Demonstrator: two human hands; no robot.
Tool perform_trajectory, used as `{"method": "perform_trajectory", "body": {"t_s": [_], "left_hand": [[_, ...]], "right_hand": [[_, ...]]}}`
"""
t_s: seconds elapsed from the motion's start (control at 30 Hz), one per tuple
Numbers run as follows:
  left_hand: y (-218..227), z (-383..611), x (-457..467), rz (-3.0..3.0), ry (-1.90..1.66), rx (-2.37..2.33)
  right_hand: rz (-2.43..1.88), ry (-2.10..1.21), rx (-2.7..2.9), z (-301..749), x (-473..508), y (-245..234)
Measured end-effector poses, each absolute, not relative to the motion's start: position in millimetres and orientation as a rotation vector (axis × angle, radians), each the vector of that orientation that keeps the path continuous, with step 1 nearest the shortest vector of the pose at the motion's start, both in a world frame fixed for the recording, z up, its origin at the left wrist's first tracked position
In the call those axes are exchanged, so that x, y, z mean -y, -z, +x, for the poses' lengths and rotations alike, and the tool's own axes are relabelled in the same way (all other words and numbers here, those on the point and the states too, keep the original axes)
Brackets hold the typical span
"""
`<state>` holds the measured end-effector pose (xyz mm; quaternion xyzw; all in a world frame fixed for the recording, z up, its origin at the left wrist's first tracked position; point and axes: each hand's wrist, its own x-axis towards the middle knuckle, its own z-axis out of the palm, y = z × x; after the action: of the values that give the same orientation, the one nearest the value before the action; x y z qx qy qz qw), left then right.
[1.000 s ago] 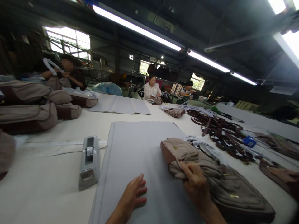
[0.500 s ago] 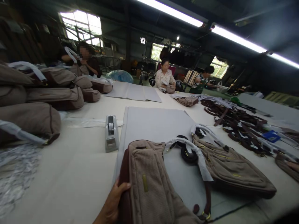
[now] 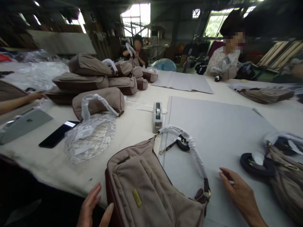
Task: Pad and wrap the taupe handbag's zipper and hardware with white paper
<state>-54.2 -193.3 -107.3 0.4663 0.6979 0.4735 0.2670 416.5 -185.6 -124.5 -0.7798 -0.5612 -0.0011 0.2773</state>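
Note:
A taupe fabric shoulder bag with dark brown leather trim lies on the table in front of me. Its curved handle is wrapped in white paper, and a coiled dark strap sits inside the handle's loop. My left hand is open beside the bag's brown bottom edge, thumb apart from the fingers. Over the grey sheet, right of the handle, is my right hand, holding nothing I can make out, its fingers loosely bent. A tiny white spot shows by its thumb. A second taupe bag lies at the right edge.
A tape dispenser stands beyond the bag, at the grey sheet. Stacked bags, a phone and clear plastic wrap are on the left. A co-worker's arm reaches in there. Other people sit across the table.
My view has turned left. My left hand has let go of the bag's brown edge, and the bag now lies flatter. My right hand has come into view.

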Motion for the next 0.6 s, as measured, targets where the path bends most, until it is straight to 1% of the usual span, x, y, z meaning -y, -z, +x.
{"method": "perform_trajectory", "body": {"t_s": [0.03, 0.07, 0.13, 0.2, 0.27, 0.3, 0.33, 0.37, 0.4, 0.47, 0.6], "left_hand": [[93.4, -52.3, 181.4, 1.612, -1.237, -1.837], [78.6, -45.8, 166.0, 1.981, -1.107, -1.678], [51.8, -19.4, 128.0, 2.484, -0.924, -1.241], [36.5, 17.1, 88.7, 2.728, -0.53, -0.952], [34.8, 49.6, 57.8, 2.844, -0.049, -0.73], [37.5, 60.5, 47.5, 2.867, 0.137, -0.663], [41.1, 66.5, 40.9, 2.884, 0.258, -0.602], [44.7, 67.4, 37.8, 2.902, 0.307, -0.558], [47.4, 63.8, 37.7, 2.922, 0.288, -0.524], [48.7, 45.9, 43.5, 2.955, 0.08, -0.466], [38.5, -1.7, 63.0, 2.887, -0.629, -0.437]], "right_hand": [[-2.057, -0.001, 1.577, 415.0, 174.7, 129.8], [-1.998, 0.02, 1.659, 412.1, 162.5, 133.5], [-1.831, 0.11, 1.841, 403.1, 134.4, 137.2], [-1.654, 0.19, 2.003, 392.4, 103.8, 139.0], [-1.523, 0.214, 2.122, 382.7, 75.9, 141.6], [-1.484, 0.212, 2.158, 378.9, 64.6, 143.4], [-1.457, 0.21, 2.179, 375.9, 55.6, 145.2], [-1.437, 0.209, 2.193, 373.8, 48.9, 146.9], [-1.43, 0.205, 2.195, 372.3, 44.5, 148.0], [-1.443, 0.191, 2.171, 370.0, 41.8, 147.9], [-1.473, 0.099, 2.124, 356.6, 52.2, 142.2]]}}
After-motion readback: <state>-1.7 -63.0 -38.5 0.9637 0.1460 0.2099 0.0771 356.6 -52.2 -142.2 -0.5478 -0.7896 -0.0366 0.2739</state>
